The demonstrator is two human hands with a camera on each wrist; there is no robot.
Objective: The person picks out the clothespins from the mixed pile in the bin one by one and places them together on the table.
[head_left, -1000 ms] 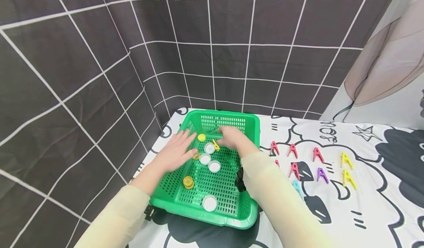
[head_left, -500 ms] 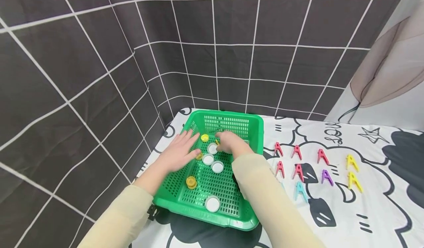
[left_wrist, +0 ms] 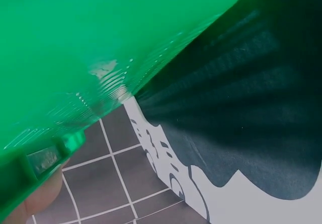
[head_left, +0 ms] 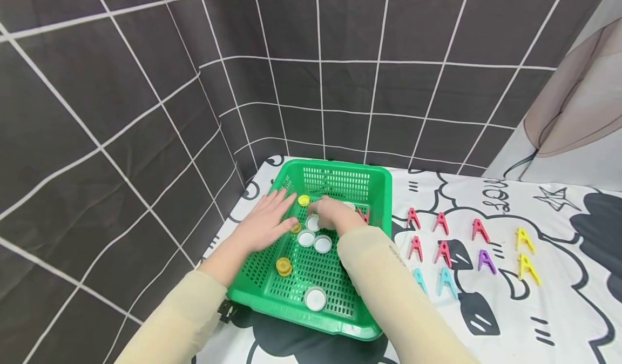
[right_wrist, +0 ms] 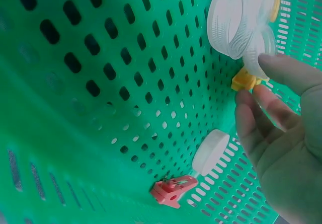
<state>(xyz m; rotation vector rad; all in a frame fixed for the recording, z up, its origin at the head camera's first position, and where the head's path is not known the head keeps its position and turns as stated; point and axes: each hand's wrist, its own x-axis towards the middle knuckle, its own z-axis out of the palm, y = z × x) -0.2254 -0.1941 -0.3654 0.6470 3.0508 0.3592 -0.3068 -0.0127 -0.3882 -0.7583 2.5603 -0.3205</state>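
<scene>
Inside a green basket (head_left: 272, 314), my right hand (head_left: 332, 213) reaches down among white caps. In the right wrist view, its bent fingers are right at a yellow clothespin (right_wrist: 245, 80), with a gap between thumb and index finger. The thumb overlaps a clear-walled white cap (right_wrist: 259, 50). From the head view that clothespin is hidden by the hand. My left hand (head_left: 259, 221) lies over the basket's left side, fingers straight and spread; in the left wrist view a finger (left_wrist: 45, 196) shows beside the rim. A red clothespin (right_wrist: 173, 190) lies in the basket near another white cap (right_wrist: 210, 152).
Yellow caps (head_left: 284, 267) and a white cap (head_left: 315, 298) lie elsewhere in the basket. On the printed cloth to the right stand rows of clothespins: red (head_left: 478, 230), yellow (head_left: 528, 269), purple (head_left: 486, 261) and light blue (head_left: 446, 283). A dark checked curtain (head_left: 345, 88) hangs behind.
My right hand has moved left and slightly down over the yellow clothespin, covering it in the head view. The red clothespin in the basket has come into sight. My left hand stays put.
</scene>
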